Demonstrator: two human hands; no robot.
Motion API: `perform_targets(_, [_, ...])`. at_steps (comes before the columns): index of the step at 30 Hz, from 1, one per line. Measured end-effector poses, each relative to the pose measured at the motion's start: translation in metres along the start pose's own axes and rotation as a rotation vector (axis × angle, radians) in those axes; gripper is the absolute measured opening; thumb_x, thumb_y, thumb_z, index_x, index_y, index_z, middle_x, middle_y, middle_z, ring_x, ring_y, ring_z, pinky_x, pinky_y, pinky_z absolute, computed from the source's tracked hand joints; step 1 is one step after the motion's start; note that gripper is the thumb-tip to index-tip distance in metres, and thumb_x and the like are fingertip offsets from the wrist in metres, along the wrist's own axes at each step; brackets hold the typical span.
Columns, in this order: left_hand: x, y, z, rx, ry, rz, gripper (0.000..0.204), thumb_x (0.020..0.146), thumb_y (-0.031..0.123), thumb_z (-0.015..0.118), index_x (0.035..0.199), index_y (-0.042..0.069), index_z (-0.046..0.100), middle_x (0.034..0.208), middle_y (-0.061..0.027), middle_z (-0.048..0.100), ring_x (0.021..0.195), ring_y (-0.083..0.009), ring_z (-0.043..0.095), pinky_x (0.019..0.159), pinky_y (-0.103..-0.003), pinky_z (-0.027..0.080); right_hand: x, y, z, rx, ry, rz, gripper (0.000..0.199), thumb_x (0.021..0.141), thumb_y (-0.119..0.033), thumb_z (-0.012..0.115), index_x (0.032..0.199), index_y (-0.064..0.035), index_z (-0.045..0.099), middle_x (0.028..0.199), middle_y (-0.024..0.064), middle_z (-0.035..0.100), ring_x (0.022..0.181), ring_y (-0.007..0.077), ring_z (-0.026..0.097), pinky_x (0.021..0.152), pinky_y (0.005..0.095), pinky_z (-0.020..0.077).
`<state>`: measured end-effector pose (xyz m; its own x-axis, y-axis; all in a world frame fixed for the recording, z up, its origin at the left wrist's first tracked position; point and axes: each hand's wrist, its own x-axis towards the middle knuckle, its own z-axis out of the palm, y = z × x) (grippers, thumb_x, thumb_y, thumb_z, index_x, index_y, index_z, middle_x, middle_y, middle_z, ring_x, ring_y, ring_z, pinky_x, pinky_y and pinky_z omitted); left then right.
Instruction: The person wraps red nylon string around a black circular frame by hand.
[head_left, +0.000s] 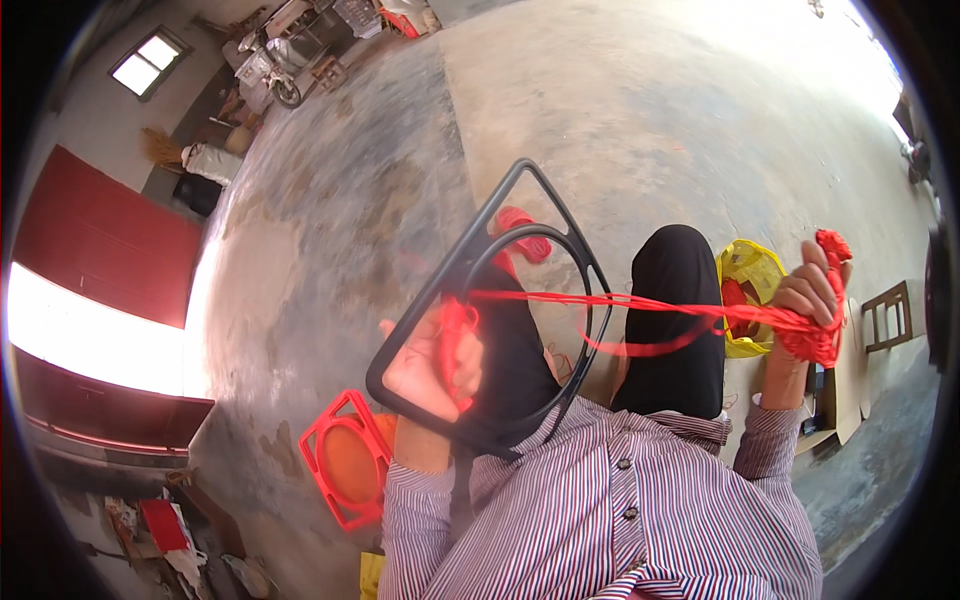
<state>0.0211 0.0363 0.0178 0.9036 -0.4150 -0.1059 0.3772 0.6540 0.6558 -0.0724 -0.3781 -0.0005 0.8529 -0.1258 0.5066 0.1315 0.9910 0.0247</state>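
A black plastic frame point(462, 262) with a tapered outline and a round inner opening stands tilted over my left thigh. My left hand point(432, 368) is at its left side, fingers curled around red cord that is looped at the frame; motion blurs the exact grip. Several strands of red cord point(640, 301) run taut across my lap to the right, with one slack loop hanging below them. At the other end, my right hand point(808, 292) is closed on a bunched bundle of the same cord, held out above my right side.
Beside my left forearm, a red frame point(318, 478) of similar shape lies low. A yellow basket point(748, 347) with red material inside stands beyond my right knee, near a small wooden stool point(890, 318). A red slipper point(526, 234) shows on the concrete floor point(600, 120). A parked vehicle point(285, 88) is far left.
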Motion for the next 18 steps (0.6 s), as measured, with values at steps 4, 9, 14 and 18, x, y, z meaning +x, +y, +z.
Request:
perform_targets(4, [-0.003,0.006,-0.012,0.041,-0.025,0.029,0.065,0.09,0.063,0.041,0.121,0.009,0.06,0.07,-0.0087,0.046,0.047,-0.0141,0.034,0.035,-0.024,0.024,-0.019,-0.046,-0.016,-0.1,0.117,-0.087,0.03,0.101,-0.033,0.042,0.085,-0.0076,0.038,0.057,0.0006,0.045,0.046,0.0108,0.046,0.049,0.0264,0.0385])
perform_targets(9, [0.001,0.002,-0.014,0.076,-0.082,-0.028,0.046,0.094,0.043,0.051,0.125,0.01,0.054,0.071,-0.0085,0.046,0.048,-0.0135,0.036,0.035,-0.023,0.025,-0.058,-0.081,-0.057,-0.243,0.296,-0.109,0.038,0.101,-0.039,0.04,0.09,-0.0036,0.041,0.058,0.0017,0.041,0.043,0.0107,0.034,0.043,0.0266,0.0311])
perform_targets(14, [0.001,0.005,-0.022,0.089,0.005,0.05,0.038,0.093,0.019,0.058,0.128,0.012,0.047,0.072,-0.0078,0.046,0.049,-0.0128,0.04,0.035,-0.022,0.028,-0.072,-0.073,-0.067,-0.391,0.325,-0.03,0.048,0.101,-0.047,0.033,0.094,-0.0009,0.045,0.058,0.0023,0.041,0.043,0.0119,0.035,0.043,0.0274,0.0311])
perform_targets(18, [0.006,0.003,-0.027,0.058,-0.016,-0.01,0.037,0.093,0.02,0.058,0.127,0.01,0.049,0.072,-0.0077,0.046,0.049,-0.013,0.04,0.035,-0.022,0.03,-0.079,-0.076,-0.086,-0.548,0.404,0.069,0.043,0.1,-0.048,0.036,0.09,-0.0092,0.05,0.056,0.0004,0.04,0.043,0.012,0.034,0.041,0.028,0.0317])
